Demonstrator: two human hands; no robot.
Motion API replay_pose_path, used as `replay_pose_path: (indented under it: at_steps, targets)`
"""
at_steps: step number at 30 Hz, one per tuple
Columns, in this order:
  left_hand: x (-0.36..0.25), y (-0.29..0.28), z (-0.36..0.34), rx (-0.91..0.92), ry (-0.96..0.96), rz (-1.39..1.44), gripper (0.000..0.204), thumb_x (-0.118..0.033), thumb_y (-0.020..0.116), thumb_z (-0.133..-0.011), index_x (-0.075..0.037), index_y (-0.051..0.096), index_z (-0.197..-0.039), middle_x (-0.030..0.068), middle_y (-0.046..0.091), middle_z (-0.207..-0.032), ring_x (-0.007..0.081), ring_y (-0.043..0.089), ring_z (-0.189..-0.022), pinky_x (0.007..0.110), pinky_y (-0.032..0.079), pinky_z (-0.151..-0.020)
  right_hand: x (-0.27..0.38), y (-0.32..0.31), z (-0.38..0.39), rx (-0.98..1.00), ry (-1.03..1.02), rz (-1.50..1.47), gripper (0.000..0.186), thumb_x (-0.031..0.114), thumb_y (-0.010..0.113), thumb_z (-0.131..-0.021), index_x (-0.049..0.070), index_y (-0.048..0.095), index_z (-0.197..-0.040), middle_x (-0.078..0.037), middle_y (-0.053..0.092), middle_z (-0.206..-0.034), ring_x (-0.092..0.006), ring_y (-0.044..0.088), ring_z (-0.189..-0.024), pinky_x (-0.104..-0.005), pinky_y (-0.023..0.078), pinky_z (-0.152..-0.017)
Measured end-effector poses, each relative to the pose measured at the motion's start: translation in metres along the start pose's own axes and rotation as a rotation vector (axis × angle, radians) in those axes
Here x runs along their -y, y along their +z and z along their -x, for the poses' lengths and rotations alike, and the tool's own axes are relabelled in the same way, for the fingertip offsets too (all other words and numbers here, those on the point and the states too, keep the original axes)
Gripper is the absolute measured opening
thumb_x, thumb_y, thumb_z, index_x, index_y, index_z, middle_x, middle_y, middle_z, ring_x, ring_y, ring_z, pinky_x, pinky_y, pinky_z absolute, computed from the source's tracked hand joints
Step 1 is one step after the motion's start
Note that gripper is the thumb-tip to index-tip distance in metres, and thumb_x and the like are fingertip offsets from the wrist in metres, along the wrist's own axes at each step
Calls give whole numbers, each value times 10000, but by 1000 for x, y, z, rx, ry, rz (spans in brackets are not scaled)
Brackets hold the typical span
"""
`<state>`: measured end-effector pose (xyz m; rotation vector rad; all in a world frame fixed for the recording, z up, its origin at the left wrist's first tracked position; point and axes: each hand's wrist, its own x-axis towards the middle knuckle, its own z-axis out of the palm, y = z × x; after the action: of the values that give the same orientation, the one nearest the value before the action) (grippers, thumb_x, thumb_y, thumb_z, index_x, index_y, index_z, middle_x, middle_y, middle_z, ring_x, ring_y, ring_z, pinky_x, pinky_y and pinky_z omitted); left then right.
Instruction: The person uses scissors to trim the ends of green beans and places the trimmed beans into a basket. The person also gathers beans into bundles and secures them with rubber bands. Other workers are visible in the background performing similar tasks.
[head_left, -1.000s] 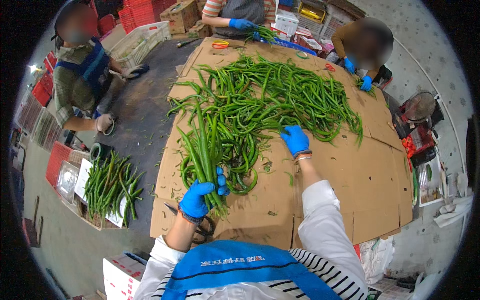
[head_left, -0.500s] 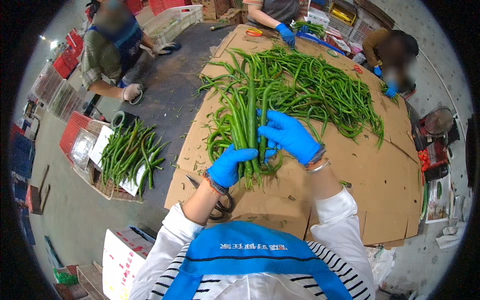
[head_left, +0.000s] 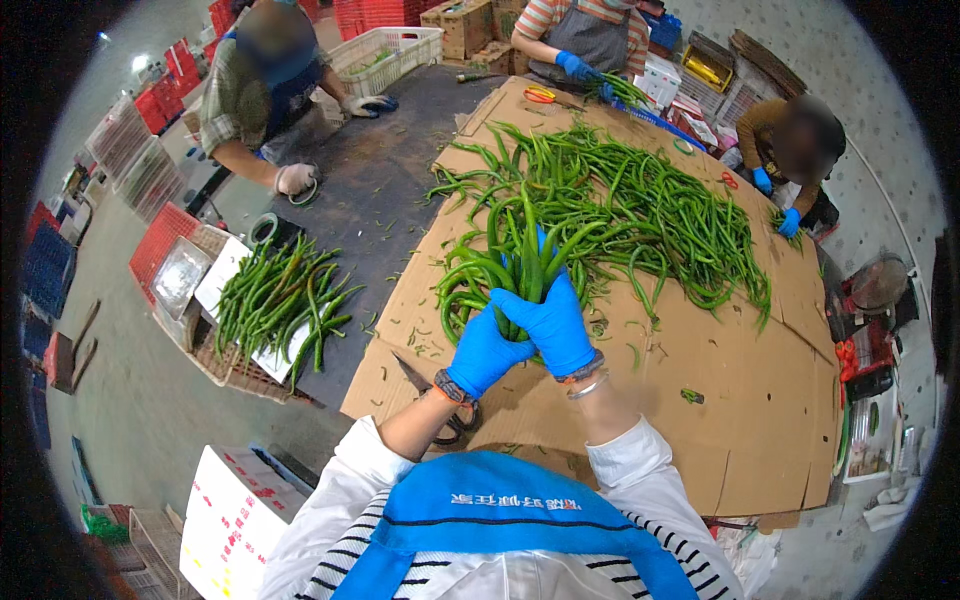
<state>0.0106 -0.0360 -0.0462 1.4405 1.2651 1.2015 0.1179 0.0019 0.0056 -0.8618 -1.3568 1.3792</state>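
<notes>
Head view, clock read from the hands, 12 pointing away from the wearer. Holding a bunch of long green peppers (head_left: pixel 530 265) two-handed, over brown cardboard (head_left: pixel 690 420). Left hand (head_left: pixel 487 352): gloved in blue, folded in firmly around the low end of the bunch. Right hand (head_left: pixel 553 325): same blue, wrapped round from the right, touching the left one, with a bit of blue showing behind the peppers. Fanning out toward 12 at the upper ends; can't make out the lower ends, covered by the hands.

Just past the bunch, 11 round to 2: big loose pepper pile (head_left: pixel 650 215), on the cardboard. At 8, by the left wrist: dark-handled scissors (head_left: pixel 412 374), partly hidden by the forearm. At 9, well apart: second pepper stack (head_left: pixel 285 300) over white paper (head_left: pixel 222 272), beside a dark tabletop (head_left: pixel 375 180). At 10, near that stack: roll of tape (head_left: pixel 262 228).

Farther out at 10: plaid-sleeved co-worker (head_left: pixel 245 105), gripping something ring-shaped, can't tell what. At 11: white crate (head_left: pixel 390 55). At 12: orange-handled scissors (head_left: pixel 539 95). Between 12 and 1: striped-sleeved co-worker (head_left: pixel 585 35), gloved blue, holding green peppers. At 2: red-handled scissors (head_left: pixel 729 180), then brown-sleeved co-worker (head_left: pixel 755 135), also gloved blue. Low at 8: white carton (head_left: pixel 230 520) with red print.
</notes>
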Motion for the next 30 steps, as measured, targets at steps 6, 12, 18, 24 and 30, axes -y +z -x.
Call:
replay_pose_path:
  at_steps: [6, 12, 18, 24, 30]
  targets:
    - [-1, -7, 0, 137, -9, 93, 628, -123, 755, -682, -19, 472, -1233, 105, 570, -1171, 183, 550, -1043, 339, 444, -899, -9, 3, 5, -45, -147, -1, 662, 4, 688, -739, 28, 361, -1313, -99, 564, -1135, -195, 563, -998, -318, 473, -845]
    - [-14, -23, -11, 412, -13, 201, 658, -128, 750, -694, -33, 452, -1273, 88, 559, -1188, 164, 527, -1064, 321, 427, -919, -17, 3, 10, -120, -143, -5, 619, 18, 694, -738, 25, 395, -1281, -110, 573, -1109, -200, 570, -977, -323, 476, -826]
    - [-13, -30, -14, 391, 48, 302, 638, -129, 746, -713, -29, 454, -1271, 75, 559, -1181, 157, 526, -1053, 324, 426, -920, -12, 9, 4, -48, -34, -51, 641, 64, 695, -746, 10, 366, -1294, -118, 563, -1133, -210, 570, -975, -334, 473, -830]
    - [-10, -26, -6, 160, -24, 551, 595, -108, 700, -733, -40, 455, -1271, 76, 548, -1188, 172, 522, -1068, 354, 421, -930, -10, -1, -25, 285, -5, 277, 827, 194, 695, -792, 8, 177, -1409, -160, 464, -1288, -227, 501, -1111, -343, 454, -876]
    - [-7, -77, -11, 95, -86, 1178, 448, -145, 563, -813, -4, 452, -1223, 110, 578, -1063, 261, 564, -1004, 406, 446, -916, -16, -2, -15, 64, 54, -37, 480, 231, 545, -913, 96, 386, -1345, -91, 487, -1262, -153, 518, -1024, -294, 444, -859]
